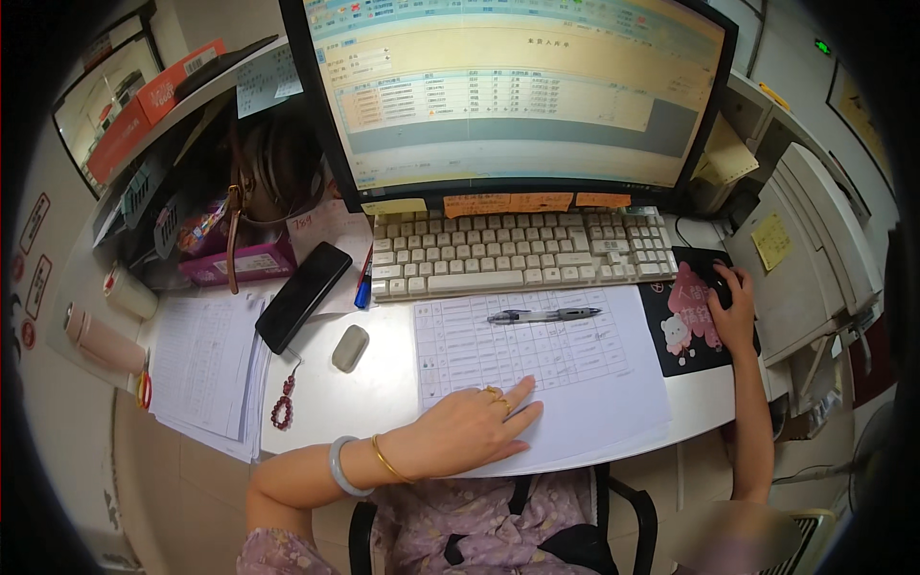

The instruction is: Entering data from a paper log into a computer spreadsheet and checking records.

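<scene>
My left hand (pixel 476 428) rests on a stack of printed table sheets (pixel 604 402), its fingers stretched out and a little apart, holding nothing. Across the top of that sheet lies a clear-barrelled pen (pixel 544 315). Over on the right, my right hand (pixel 733 311) is curved round a black computer mouse (pixel 716 284) on a dark mouse pad (pixel 678 331) with a white bear and pink print. The cream keyboard (pixel 489 251) stands just beyond the paper, below a monitor (pixel 517 105) that displays a table.
Left of the paper lie a black phone (pixel 304 297), a small grey oval case (pixel 351 348), a beaded strap (pixel 284 407) and a paper stack (pixel 206 364). A pink bottle (pixel 101 337) and a purple box (pixel 240 261) stand further left. A printer-like machine (pixel 815 249) is at right.
</scene>
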`<state>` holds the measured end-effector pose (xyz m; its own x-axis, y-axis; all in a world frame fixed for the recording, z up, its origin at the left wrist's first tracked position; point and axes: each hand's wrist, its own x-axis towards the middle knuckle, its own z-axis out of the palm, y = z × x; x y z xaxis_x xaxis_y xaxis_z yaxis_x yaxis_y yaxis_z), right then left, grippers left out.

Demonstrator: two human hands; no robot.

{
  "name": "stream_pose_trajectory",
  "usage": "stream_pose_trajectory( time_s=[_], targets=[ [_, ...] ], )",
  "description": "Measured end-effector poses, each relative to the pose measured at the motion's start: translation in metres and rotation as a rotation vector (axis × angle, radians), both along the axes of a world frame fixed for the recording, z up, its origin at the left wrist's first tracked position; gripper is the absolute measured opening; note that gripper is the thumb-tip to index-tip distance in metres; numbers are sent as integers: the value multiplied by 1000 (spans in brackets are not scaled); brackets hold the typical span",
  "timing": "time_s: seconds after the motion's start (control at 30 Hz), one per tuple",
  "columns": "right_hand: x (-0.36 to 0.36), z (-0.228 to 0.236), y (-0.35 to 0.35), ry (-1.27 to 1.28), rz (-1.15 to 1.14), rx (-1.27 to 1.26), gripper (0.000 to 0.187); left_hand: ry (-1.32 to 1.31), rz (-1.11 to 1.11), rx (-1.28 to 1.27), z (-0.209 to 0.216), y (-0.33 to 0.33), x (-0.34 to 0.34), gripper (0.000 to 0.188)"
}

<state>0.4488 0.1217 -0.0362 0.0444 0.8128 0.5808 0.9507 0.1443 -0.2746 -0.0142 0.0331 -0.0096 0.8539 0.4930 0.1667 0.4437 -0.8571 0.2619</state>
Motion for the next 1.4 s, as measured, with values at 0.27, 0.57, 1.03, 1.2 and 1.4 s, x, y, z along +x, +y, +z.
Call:
stream_pose_trajectory(
  time_s=[0.27,0.57,1.03,1.2,1.4],
  targets=[
    [4,-3,2,6,-11,-13,40,-3,-3,81,-4,2,2,47],
    [-6,7,-5,-25,-19,-7,40,-24,-9,77,-6,-1,1,47],
    [-207,46,2,-631,551,-357,15,25,85,186,-6,-16,2,49],
    [-237,65,-6,-19,727,-432,14,59,67,256,-4,-21,0,50],
    [-305,55,-9,712,1012,-1049,19,130,109,145,-3,-28,0,52]
  ],
)
